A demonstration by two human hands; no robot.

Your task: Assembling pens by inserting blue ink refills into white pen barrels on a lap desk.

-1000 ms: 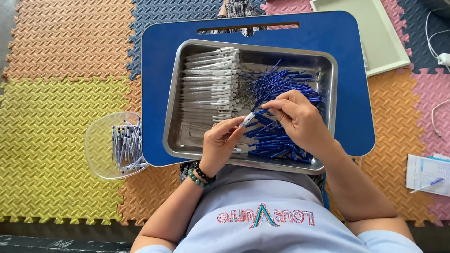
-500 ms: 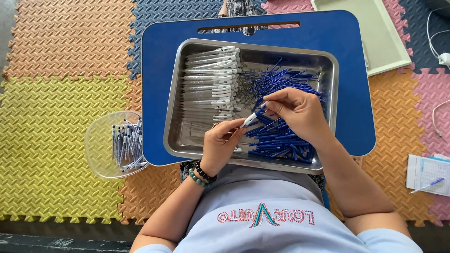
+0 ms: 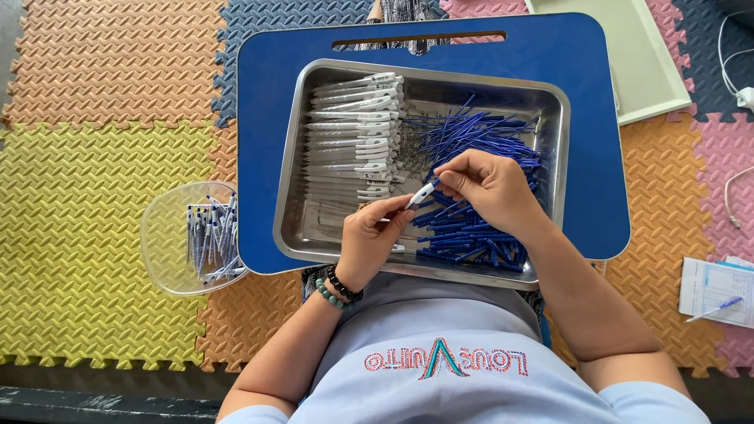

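A metal tray (image 3: 314, 228) rests on a blue lap board (image 3: 597, 157). White pen barrels (image 3: 353, 133) are stacked in its left half and a heap of blue refills (image 3: 479, 228) fills its right half. My left hand (image 3: 369, 239) and my right hand (image 3: 487, 184) meet over the tray's middle, both pinching one white pen (image 3: 422, 193) with a blue tip, held tilted between the fingertips. Beaded bracelets ring my left wrist.
A clear plastic bowl (image 3: 165, 259) with several assembled pens (image 3: 210, 235) sits left of the board on coloured foam mats. A pale green tray (image 3: 652, 71) lies at the upper right, white cables (image 3: 734, 71) beside it. A paper with a pen (image 3: 719, 290) lies at the right.
Both hands have stayed over the tray's middle. My right hand's fingers have shifted slightly along the pen, which is still pinched between both hands.
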